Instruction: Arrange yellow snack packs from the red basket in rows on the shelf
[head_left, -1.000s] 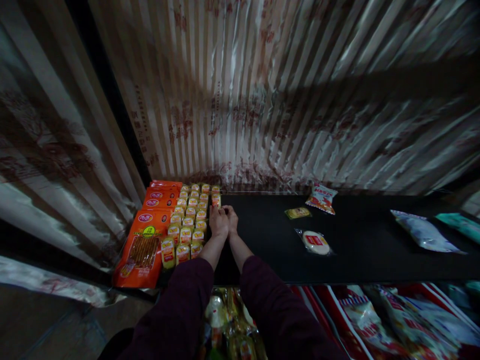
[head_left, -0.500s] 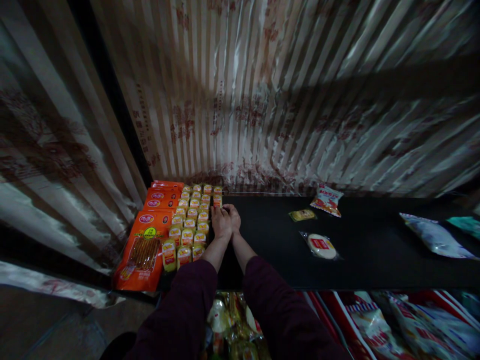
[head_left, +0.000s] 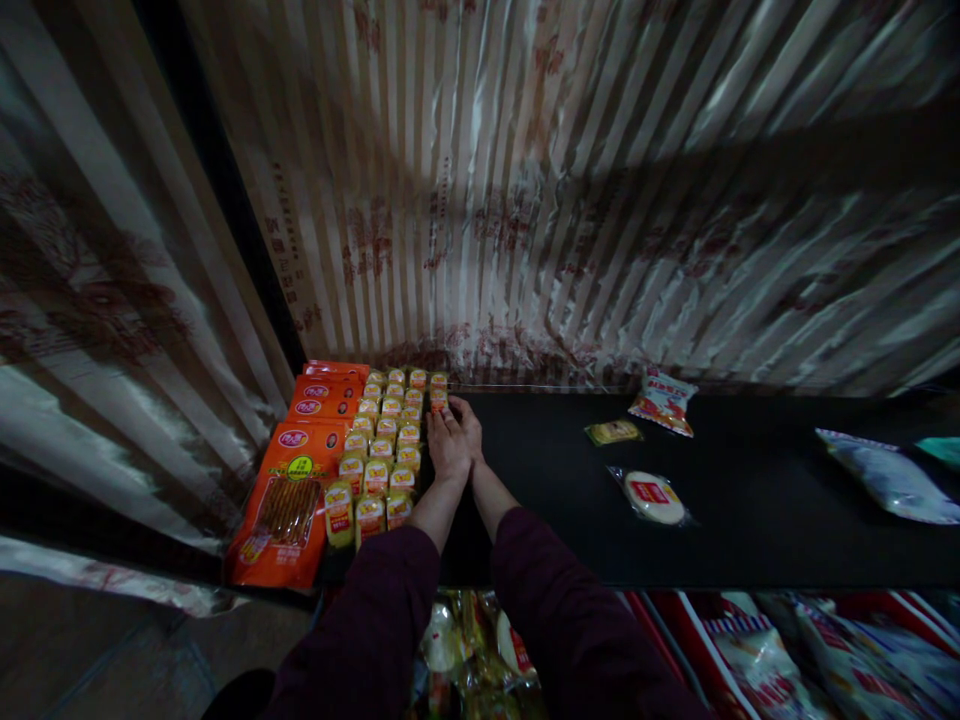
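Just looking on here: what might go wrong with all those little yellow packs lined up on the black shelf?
1. The left grip is close beside the rows of yellow packs, so a sideways nudge might knock some out of line.
2. The left sleeve passes close to the front packs in this view; it could brush one over.
3. The front orange bag reaches about to the black shelf's front edge, so a bump might send it off.

Dark purple long sleeves (head_left: 375,615)
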